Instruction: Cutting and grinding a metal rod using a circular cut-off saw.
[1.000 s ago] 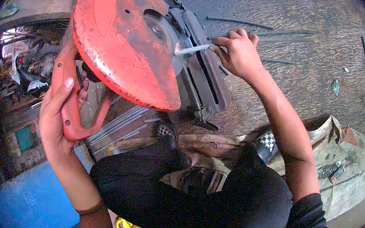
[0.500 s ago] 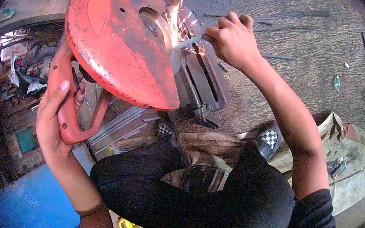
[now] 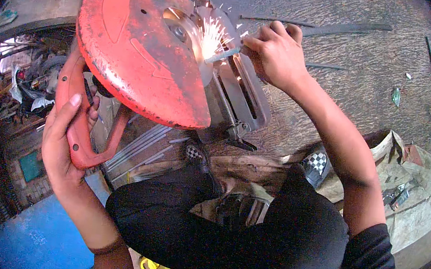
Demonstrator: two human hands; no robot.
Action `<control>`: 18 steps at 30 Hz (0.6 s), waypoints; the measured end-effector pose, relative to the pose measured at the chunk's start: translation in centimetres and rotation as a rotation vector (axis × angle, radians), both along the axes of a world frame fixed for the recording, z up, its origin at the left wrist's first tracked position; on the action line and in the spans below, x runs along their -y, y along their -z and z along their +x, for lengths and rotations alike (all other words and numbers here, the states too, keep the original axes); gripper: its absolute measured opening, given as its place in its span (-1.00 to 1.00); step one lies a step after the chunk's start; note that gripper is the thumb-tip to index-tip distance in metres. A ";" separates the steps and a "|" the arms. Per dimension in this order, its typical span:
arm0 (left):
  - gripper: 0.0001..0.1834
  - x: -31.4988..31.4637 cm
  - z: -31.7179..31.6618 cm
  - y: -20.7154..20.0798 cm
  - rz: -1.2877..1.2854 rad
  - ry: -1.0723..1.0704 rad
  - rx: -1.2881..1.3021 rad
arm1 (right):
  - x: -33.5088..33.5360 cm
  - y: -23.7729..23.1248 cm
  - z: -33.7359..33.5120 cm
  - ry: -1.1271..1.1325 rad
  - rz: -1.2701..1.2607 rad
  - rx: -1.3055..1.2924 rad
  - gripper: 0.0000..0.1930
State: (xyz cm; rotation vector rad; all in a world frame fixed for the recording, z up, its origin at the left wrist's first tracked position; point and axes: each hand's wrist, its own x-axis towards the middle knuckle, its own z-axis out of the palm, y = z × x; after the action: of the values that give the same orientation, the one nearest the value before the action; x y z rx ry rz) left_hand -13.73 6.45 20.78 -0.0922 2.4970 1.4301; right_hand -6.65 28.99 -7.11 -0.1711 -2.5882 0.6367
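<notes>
My left hand [image 3: 59,139] is wrapped round the red loop handle [image 3: 83,157] of a chop saw, its thumb lying along the grip. The saw's scuffed red blade guard [image 3: 128,54] covers much of the cutting disc [image 3: 208,75]. My right hand [image 3: 278,59] grips a short grey metal rod [image 3: 225,54] with its fingers curled. The rod's other end meets the disc's edge, and bright sparks [image 3: 212,34] fan out there. Beneath lies the saw's dark slotted metal base [image 3: 234,91] with a clamp screw. Glare hides the exact cutting point.
Dark rods [image 3: 278,20] and a long ribbed bar [image 3: 346,29] lie on the textured floor beyond my right hand. Several thin pale rods [image 3: 141,144] lie beside my shoe. A crumpled sheet [image 3: 421,208] is at right, a blue panel [image 3: 45,232] at lower left.
My right hand has moved slightly down and to the right, with the rod still against the disc. The sparks spread wider. The guard has shifted very slightly left; my left hand keeps its grip.
</notes>
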 end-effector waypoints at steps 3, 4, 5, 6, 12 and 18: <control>-0.54 0.3 -0.1 0.0 -0.009 0.026 0.007 | -0.3 0.5 0.4 -0.026 -0.057 -0.024 -0.82; -0.54 0.5 -0.2 0.1 -0.006 0.018 -0.005 | -0.4 0.7 0.5 -0.043 -0.088 -0.019 -0.83; -0.54 0.7 -0.3 0.1 0.029 0.044 0.009 | -0.5 1.0 0.4 -0.050 -0.087 -0.029 -0.83; -0.54 0.9 -0.5 0.1 -0.001 0.010 -0.016 | -0.6 1.3 0.4 -0.043 -0.118 0.013 -0.82; -0.52 1.3 -0.6 0.0 -0.037 0.067 0.033 | -1.8 2.6 -1.4 0.010 -0.062 -0.024 -0.82; -0.50 0.7 -0.3 0.0 -0.003 0.021 0.019 | -1.6 2.7 -2.4 -0.043 -0.019 -0.030 -0.83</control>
State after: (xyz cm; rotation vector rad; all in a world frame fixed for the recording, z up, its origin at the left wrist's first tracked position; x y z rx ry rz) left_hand -14.03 5.77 20.77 -0.0800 2.4776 1.4103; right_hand -9.06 30.61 -9.86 -0.1120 -2.5637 0.6746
